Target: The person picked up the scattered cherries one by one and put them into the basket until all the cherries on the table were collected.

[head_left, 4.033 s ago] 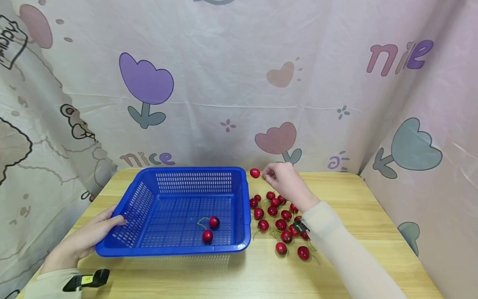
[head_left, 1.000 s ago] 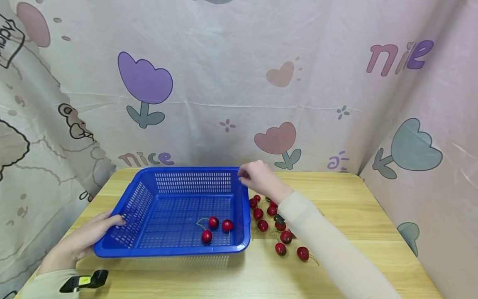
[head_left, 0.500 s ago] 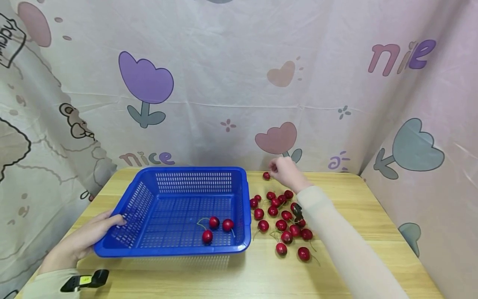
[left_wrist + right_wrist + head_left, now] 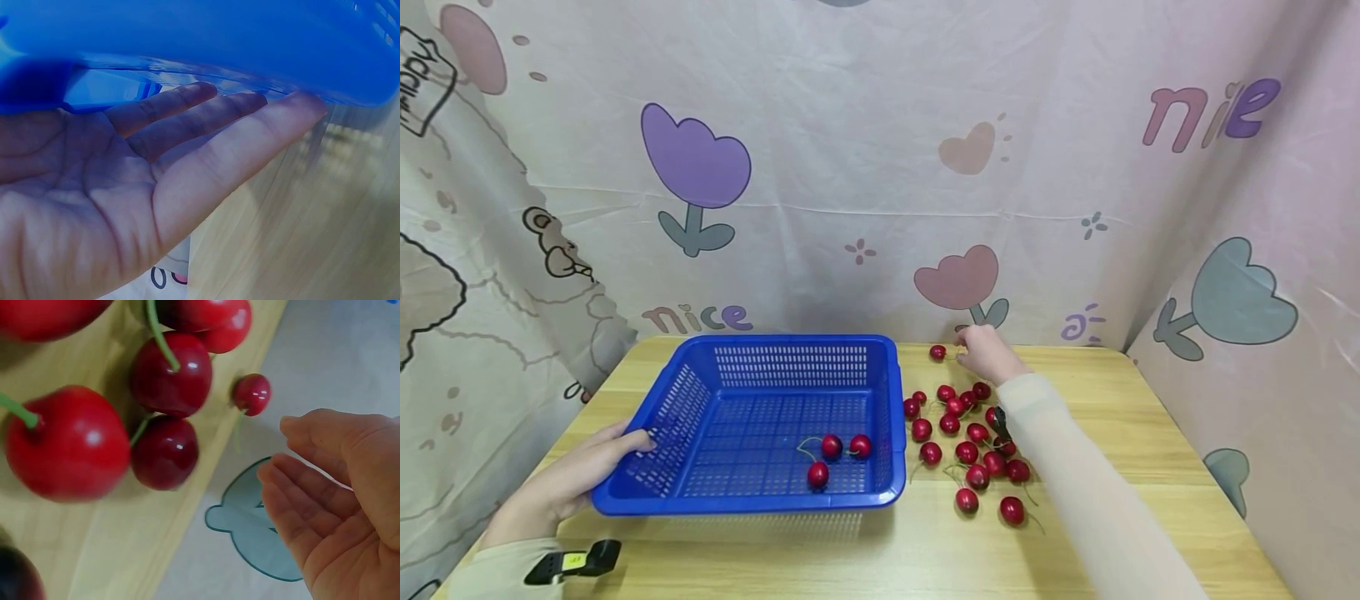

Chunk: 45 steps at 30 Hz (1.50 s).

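One forearm slants inward, right hand loosely curved near a lone cherry.

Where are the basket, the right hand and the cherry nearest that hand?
Basket (image 4: 748,503): head view, middle of its front rim.
Right hand (image 4: 989,355): head view, back of the hand.
Cherry (image 4: 937,353): head view, middle of its red skin.

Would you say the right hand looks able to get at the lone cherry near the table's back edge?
Probably yes: the right hand is empty beside the lone cherry, with no obstacle visible between them.
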Available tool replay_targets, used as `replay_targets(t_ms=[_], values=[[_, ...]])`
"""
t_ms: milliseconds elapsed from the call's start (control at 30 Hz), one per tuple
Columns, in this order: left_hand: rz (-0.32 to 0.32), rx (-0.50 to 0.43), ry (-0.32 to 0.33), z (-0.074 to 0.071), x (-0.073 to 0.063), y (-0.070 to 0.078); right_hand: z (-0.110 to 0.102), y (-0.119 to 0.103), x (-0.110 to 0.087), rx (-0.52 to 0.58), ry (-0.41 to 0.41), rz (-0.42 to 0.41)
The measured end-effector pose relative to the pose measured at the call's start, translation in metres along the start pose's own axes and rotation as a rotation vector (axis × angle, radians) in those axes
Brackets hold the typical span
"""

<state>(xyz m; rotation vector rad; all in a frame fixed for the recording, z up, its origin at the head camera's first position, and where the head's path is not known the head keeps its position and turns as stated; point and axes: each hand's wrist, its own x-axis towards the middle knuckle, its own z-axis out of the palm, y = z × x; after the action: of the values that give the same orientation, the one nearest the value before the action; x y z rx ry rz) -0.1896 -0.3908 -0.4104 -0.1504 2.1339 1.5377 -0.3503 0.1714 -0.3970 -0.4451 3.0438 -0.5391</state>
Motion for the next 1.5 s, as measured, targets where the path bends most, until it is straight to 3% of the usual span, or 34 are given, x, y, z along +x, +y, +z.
replay_targets(t_ms=[300,633,867,1500], values=[[0.004,-0.001,-0.006,0.0,-0.001,0.001,0.013,0.004,0.011,-0.027,-0.069,0.021],[0.024,-0.003,-0.026,-0.001,-0.001,-0.001,0.022,0.013,0.018,-0.111,-0.062,-0.023],[0.025,-0.006,-0.02,-0.001,-0.001,-0.002,0.025,0.014,0.018,-0.114,-0.094,0.027],[0.006,0.008,0.009,0.002,-0.003,0.001,0.028,0.015,0.016,-0.092,-0.085,0.029]])
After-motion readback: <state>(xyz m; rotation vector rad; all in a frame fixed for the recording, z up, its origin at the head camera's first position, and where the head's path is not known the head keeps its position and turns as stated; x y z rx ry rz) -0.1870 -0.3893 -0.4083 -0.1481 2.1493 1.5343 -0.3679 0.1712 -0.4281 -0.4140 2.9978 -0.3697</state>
